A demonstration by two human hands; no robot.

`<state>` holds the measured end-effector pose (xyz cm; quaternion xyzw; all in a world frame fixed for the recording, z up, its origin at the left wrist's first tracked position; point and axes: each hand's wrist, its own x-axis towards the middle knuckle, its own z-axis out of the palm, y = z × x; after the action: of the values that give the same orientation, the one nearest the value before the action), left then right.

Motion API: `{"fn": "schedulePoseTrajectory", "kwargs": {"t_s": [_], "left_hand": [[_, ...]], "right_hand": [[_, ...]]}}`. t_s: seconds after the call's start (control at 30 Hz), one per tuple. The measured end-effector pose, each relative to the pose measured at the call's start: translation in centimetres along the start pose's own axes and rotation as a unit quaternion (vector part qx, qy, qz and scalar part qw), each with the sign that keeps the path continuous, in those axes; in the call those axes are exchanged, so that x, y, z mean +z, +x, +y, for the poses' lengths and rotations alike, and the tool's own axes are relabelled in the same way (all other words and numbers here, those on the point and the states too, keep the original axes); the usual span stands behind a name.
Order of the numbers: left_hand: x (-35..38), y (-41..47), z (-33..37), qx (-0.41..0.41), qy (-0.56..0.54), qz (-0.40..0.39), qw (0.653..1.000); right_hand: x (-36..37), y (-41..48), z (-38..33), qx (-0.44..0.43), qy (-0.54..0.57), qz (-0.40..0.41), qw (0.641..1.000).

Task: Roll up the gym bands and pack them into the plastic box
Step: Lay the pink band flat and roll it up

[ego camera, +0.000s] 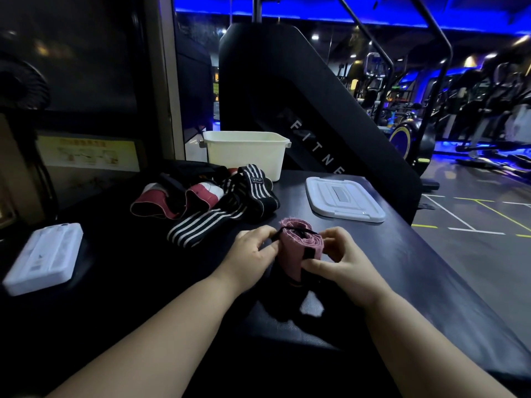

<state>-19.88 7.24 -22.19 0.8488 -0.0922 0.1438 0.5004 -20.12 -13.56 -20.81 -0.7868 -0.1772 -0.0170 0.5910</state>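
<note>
Dark bench (402, 268); pink band roll (296, 242) nearside of plastic box (247, 156).
My left hand (253, 257), right hand (344, 265) pinch it; slack grip would likely unwind it.

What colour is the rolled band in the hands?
The rolled band is pink with black trim, seen in the head view.

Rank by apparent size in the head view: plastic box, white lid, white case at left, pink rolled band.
1. plastic box and white case: they look about alike, and the case is nearer the camera, so they are not ranked.
2. white lid.
3. pink rolled band, smallest.
</note>
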Motion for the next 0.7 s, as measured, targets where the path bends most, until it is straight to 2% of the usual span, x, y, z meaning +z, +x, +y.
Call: {"fn": "schedulePoseTrajectory", "kwargs": {"t_s": [0.17,0.3,0.4,0.5,0.7], "left_hand": [[0.0,0.0,0.1,0.003,0.012,0.010,1.000],[-0.2,-0.1,0.3,0.024,-0.023,-0.003,0.999],[-0.2,0.0,0.6,0.042,-0.043,-0.037,0.997],[-0.3,0.1,0.7,0.026,-0.052,-0.060,0.997],[-0.1,0.1,0.6,0.036,-0.056,-0.049,0.997]], "right_hand": [[0.2,0.3,-0.5,-0.026,-0.020,-0.030,0.999],[0.2,0.5,-0.3,-0.028,-0.022,-0.057,0.998],[0.1,0.6,-0.1,-0.014,-0.023,-0.071,0.997],[0.1,0.7,-0.1,-0.017,-0.007,-0.086,0.996],[0.6,1.1,0.0,-0.055,-0.016,-0.072,0.996]]}}
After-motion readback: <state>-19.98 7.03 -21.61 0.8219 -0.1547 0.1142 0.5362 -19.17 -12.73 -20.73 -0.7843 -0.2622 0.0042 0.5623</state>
